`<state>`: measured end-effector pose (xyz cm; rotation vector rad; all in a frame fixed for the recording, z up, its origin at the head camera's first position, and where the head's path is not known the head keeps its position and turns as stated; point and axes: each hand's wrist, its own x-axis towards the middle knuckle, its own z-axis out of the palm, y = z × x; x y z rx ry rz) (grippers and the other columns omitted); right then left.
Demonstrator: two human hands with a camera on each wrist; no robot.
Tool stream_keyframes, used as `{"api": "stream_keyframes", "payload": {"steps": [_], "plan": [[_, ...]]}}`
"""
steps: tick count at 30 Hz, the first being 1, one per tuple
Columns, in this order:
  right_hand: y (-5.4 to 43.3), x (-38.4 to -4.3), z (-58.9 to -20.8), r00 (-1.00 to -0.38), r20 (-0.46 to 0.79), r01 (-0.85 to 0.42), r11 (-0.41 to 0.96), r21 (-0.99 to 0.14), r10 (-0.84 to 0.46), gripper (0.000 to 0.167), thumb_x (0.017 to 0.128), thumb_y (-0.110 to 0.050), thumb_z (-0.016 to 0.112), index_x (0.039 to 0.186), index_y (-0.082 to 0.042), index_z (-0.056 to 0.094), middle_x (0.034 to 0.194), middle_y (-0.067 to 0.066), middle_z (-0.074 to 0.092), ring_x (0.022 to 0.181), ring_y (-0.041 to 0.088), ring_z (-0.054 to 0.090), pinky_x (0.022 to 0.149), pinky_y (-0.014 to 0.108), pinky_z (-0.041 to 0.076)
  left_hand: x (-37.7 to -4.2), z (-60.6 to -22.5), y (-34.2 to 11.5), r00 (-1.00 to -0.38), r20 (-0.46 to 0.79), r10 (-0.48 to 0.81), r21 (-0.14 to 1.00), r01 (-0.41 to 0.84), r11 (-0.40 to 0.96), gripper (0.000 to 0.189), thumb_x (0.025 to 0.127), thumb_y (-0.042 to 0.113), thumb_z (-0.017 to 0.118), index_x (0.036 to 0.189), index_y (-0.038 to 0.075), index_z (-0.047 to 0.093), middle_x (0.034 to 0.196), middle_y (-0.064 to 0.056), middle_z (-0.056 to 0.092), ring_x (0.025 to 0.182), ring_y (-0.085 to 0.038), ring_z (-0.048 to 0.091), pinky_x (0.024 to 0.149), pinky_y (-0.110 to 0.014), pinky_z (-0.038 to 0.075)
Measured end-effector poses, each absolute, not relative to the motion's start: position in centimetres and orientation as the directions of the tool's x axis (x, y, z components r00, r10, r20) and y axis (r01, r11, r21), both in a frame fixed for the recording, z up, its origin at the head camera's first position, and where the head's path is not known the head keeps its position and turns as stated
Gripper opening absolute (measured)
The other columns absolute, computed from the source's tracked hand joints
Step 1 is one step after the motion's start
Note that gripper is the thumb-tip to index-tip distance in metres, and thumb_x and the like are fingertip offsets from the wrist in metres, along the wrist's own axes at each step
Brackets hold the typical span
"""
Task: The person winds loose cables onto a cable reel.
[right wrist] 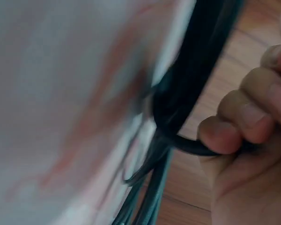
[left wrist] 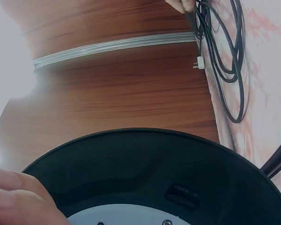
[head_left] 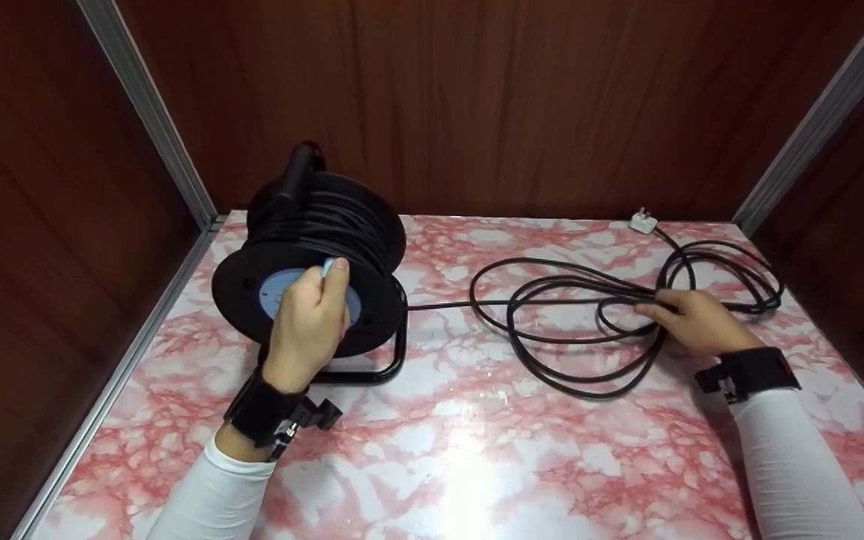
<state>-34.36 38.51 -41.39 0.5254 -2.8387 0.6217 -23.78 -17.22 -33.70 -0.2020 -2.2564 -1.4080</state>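
A black cable reel [head_left: 376,304] with a light-blue centre disc stands at the left of the table, black cable wound between its flanges. My left hand [head_left: 304,319] grips the light-blue crank knob [head_left: 327,265] on the near flange, thumb on top. In the left wrist view, fingers [left wrist: 18,199] show beside the black flange [left wrist: 131,164]. Over at the right, my right hand [head_left: 698,319] holds the loose black cable [head_left: 589,395], which lies in several wide loops. Its fingers curl round the cable [right wrist: 192,147] in the right wrist view. One strand runs straight from the reel toward that hand.
The cable's white plug [head_left: 643,222] lies near the back edge, pins up. The reel's tubular foot [head_left: 372,376] rests on the red-and-white marbled table [head_left: 492,450]. Brown wood-look panels [head_left: 477,105] with metal corner strips enclose the back and sides.
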Motion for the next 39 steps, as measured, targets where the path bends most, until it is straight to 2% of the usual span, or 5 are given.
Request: {"api": "stream_keyframes", "payload": {"steps": [7,19,26,35,39], "plan": [[37.6,-34.3,-40.6,-0.796,0.554,-0.429,0.873,-0.233,-0.243,0.03,0.1,-0.032,0.076,0.088,-0.013,0.056,0.076,0.005,0.05,0.069,0.025,0.048,0.065,0.044,0.036,-23.8,-34.0,-16.8,-0.884,0.453,-0.115,0.812,0.356,0.463,0.055,0.111,0.053,0.045,0.074,0.012,0.051,0.049,0.0,0.054,0.045,-0.022,0.054,0.051,-0.036,0.042],[39.5,-33.9,-41.2,-0.928,0.265,-0.359,0.816,-0.453,-0.261,0.04,0.099,-0.044,0.074,0.074,-0.018,0.058,0.063,-0.005,0.046,0.057,0.015,0.044,0.057,0.029,0.036,-24.2,-34.7,-15.9,-0.871,0.487,-0.073,0.736,0.364,0.57,0.051,0.111,0.042,0.049,0.07,0.013,0.042,0.062,-0.002,0.052,0.054,-0.022,0.046,0.054,-0.039,0.037],[38.5,-34.0,-38.8,-0.675,0.682,-0.541,0.817,-0.2,-0.28,0.026,0.087,-0.018,0.089,0.083,-0.011,0.064,0.072,0.003,0.055,0.066,0.018,0.048,0.066,0.03,0.034,-24.0,-35.0,-15.6,-0.877,0.478,-0.05,0.732,0.366,0.575,0.05,0.112,0.042,0.048,0.071,0.013,0.044,0.063,-0.002,0.053,0.054,-0.022,0.048,0.054,-0.039,0.037],[41.3,-34.1,-40.3,-0.918,0.27,-0.384,0.826,-0.413,-0.291,0.022,0.1,-0.022,0.075,0.081,-0.015,0.07,0.066,-0.006,0.054,0.058,0.01,0.047,0.057,0.027,0.037,-24.1,-35.2,-15.1,-0.886,0.462,-0.044,0.71,0.34,0.616,0.049,0.111,0.042,0.05,0.071,0.013,0.046,0.066,-0.003,0.05,0.058,-0.024,0.049,0.056,-0.042,0.04],[41.1,-33.9,-39.9,-0.891,0.384,-0.413,0.786,-0.46,-0.243,0.016,0.092,-0.006,0.079,0.079,-0.013,0.072,0.067,-0.003,0.058,0.058,0.008,0.048,0.056,0.024,0.036,-24.2,-35.7,-14.6,-0.887,0.462,-0.014,0.686,0.347,0.639,0.049,0.11,0.04,0.05,0.07,0.013,0.046,0.067,-0.005,0.046,0.06,-0.026,0.049,0.056,-0.044,0.042]]}}
